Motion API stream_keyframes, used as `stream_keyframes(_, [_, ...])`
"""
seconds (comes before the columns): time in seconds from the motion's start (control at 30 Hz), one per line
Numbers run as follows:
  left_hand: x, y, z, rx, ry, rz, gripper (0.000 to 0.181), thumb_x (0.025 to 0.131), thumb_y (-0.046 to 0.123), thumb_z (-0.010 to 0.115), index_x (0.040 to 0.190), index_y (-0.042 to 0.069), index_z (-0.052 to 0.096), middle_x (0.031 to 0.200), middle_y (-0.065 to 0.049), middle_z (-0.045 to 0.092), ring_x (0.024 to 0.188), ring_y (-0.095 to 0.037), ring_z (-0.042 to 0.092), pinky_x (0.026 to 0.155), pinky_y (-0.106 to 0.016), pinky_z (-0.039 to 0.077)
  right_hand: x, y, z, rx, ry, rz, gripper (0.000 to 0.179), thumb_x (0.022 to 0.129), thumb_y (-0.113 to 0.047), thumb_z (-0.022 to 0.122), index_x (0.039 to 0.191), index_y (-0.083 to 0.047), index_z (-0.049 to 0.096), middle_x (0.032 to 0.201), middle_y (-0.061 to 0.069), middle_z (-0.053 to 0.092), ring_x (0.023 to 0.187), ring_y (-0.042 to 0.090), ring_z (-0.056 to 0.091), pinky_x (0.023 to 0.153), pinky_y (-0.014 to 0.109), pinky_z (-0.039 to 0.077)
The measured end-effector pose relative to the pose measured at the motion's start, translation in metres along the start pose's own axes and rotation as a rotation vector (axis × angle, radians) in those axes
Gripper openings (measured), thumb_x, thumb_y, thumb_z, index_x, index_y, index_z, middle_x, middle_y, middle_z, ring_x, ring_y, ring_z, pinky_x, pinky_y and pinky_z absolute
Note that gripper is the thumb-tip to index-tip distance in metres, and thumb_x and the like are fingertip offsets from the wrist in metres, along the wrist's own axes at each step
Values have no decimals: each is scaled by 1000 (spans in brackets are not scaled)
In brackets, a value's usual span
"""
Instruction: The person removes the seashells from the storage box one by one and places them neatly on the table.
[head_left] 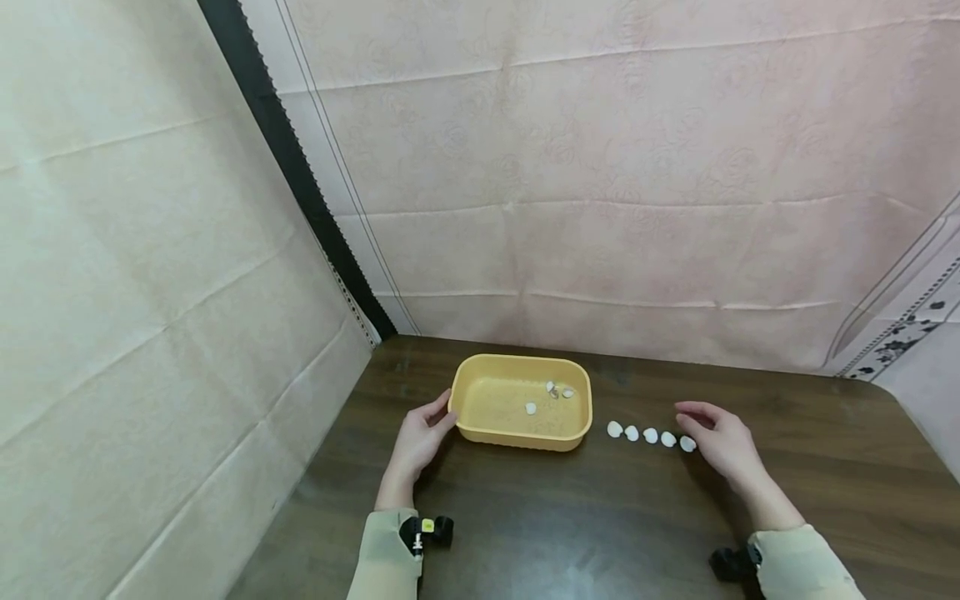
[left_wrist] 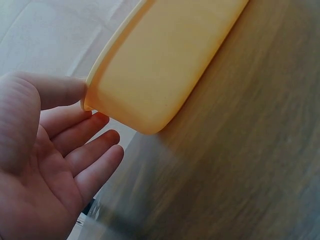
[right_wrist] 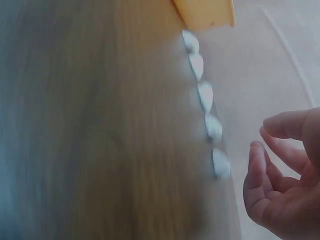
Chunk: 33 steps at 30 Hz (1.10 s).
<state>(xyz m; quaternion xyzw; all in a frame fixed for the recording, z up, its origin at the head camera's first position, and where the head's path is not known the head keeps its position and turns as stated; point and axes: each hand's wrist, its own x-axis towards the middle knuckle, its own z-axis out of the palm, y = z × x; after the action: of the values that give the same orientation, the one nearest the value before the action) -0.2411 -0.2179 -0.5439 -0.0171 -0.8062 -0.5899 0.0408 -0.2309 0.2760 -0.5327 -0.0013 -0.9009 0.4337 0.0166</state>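
Closest to the person, below and to the right of the shallow yellow rectangular plastic tray (head_left: pixel 517 440), a black wrist-worn camera (head_left: pixel 731 565) juts out from a pale green sleeve (head_left: pixel 806 562); swung carelessly, I think it could knock something. Beyond it, the bare right hand (head_left: pixel 723 437) hovers with fingers loosely bent, and I see nothing caught in them. Its thumb is just beside the last of five small, white, shell-like pieces (head_left: pixel 651 436) lined up on the dark brown wooden tabletop (head_left: pixel 750 367) to the tray's right. A clumsy brush there could push that end piece into its neighbour and spoil the line. At the tray's left end, the bare left hand (head_left: pixel 418 437) pinches the rim between thumb and fingers. Should it pull or lift, the tray might skid or tilt, and the few loose small pieces (head_left: pixel 531 408) inside, mostly towards its right half, would probably slide.
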Motion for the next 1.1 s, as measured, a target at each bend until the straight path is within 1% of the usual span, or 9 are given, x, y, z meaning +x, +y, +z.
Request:
stream_keyframes(0.1, [0, 1, 0, -2, 4, -8, 50, 105, 11, 69, 154, 5, 57, 157, -12, 55, 145, -33, 53, 115, -49, 46, 1, -14, 9, 32, 12, -29, 43, 111, -31, 61, 141, -1, 66, 134, 23, 69, 120, 37, 64, 79, 23, 53])
stream_keyframes(0.27, [0, 2, 0, -1, 4, -18, 50, 105, 12, 70, 154, 6, 57, 157, -11, 55, 145, -33, 53, 115, -49, 46, 2, -40, 30, 61, 8, -101, 37, 110, -29, 64, 138, -5, 70, 129, 15, 73, 115, 29, 65, 82, 23, 53])
stream_keyframes(0.5, [0, 0, -1, 5, 8, -10, 50, 106, 12, 69, 153, 5, 57, 157, -11, 55, 144, -32, 53, 115, -49, 47, 10, -76, 61, 154, 8, -191, 29, 107, -21, 68, 132, -7, 74, 124, 12, 75, 110, 24, 67, 86, 21, 53])
stream_keyframes(0.6, [0, 0, -2, 7, 5, -13, 50, 106, 12, 69, 154, 5, 57, 158, -10, 55, 145, -32, 53, 115, -49, 46, 14, -91, 75, 183, -2, -214, 27, 106, -17, 69, 130, -7, 75, 121, 10, 76, 108, 23, 68, 88, 24, 55])
stream_keyframes(0.7, [0, 0, -2, 5, 3, -14, 50, 105, 12, 70, 154, 5, 57, 158, -11, 55, 145, -32, 53, 115, -49, 46, 18, -106, 86, 193, -34, -238, 26, 106, -16, 70, 130, -7, 75, 119, 10, 76, 107, 25, 69, 91, 31, 58])
stream_keyframes(0.8, [0, 1, -1, 1, 4, -13, 50, 105, 11, 70, 153, 5, 57, 158, -11, 55, 145, -33, 53, 115, -49, 46, 22, -117, 98, 180, -83, -263, 27, 105, -16, 71, 130, -8, 75, 120, 9, 76, 107, 26, 70, 92, 38, 60])
stream_keyframes(0.87, [0, 1, -1, 0, 6, -15, 50, 105, 11, 70, 153, 5, 58, 157, -11, 56, 145, -32, 53, 115, -49, 46, 25, -123, 105, 166, -111, -278, 28, 104, -15, 72, 130, -7, 76, 120, 10, 76, 106, 27, 71, 90, 41, 61])
stream_keyframes(0.97, [0, 1, -1, 1, 6, -16, 50, 105, 12, 70, 153, 5, 58, 157, -11, 56, 145, -32, 53, 115, -48, 46, 30, -128, 115, 129, -135, -302, 28, 101, -12, 74, 128, -6, 76, 119, 12, 76, 102, 27, 73, 86, 41, 62])
stream_keyframes(1.1, [1, 1, -1, -2, 4, -15, 50, 105, 11, 70, 153, 5, 58, 157, -11, 56, 145, -32, 53, 115, -49, 46, 39, -135, 126, 40, -159, -328, 27, 97, -6, 75, 125, -3, 77, 119, 15, 77, 95, 25, 74, 80, 40, 63])
